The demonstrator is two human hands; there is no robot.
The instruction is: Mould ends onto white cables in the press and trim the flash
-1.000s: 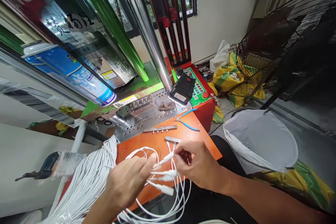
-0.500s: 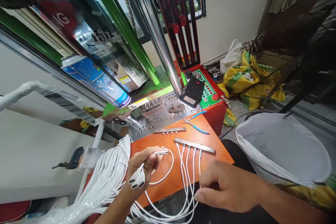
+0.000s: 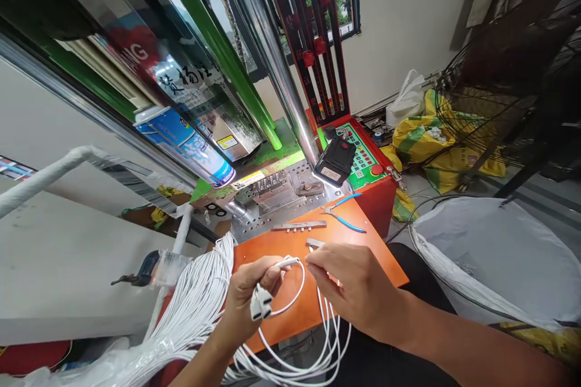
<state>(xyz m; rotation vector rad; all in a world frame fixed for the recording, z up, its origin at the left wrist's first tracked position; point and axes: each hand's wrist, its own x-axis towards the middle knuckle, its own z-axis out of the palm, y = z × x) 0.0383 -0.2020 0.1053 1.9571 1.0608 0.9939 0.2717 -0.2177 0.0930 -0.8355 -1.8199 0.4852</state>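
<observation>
My left hand (image 3: 256, 284) is closed around several white cable ends. One connector (image 3: 287, 262) sticks out between thumb and forefinger, pointing right, while other white connectors (image 3: 260, 303) with dark openings hang below the palm. My right hand (image 3: 351, 284) is pinched just right of that connector's tip; whether anything is between its fingertips is hidden. Behind it, a metal bar (image 3: 314, 243) shows only its left end. White cables (image 3: 327, 332) run down beneath the right hand. A second metal bar (image 3: 299, 226) with small prongs lies farther back on the orange board (image 3: 290, 248).
Blue-handled pliers (image 3: 345, 217) lie on the board's right. Behind it stands a press with a perforated metal bed (image 3: 254, 227), a steel column (image 3: 281, 60) and a red-green control box (image 3: 363, 163). A white cable bundle (image 3: 195, 296) lies left; a white-lined bin (image 3: 490, 254) stands right.
My right hand has moved up and left to the connector in my left hand, its fingers pinching together. It now covers most of the nearer metal bar. The view has shifted slightly.
</observation>
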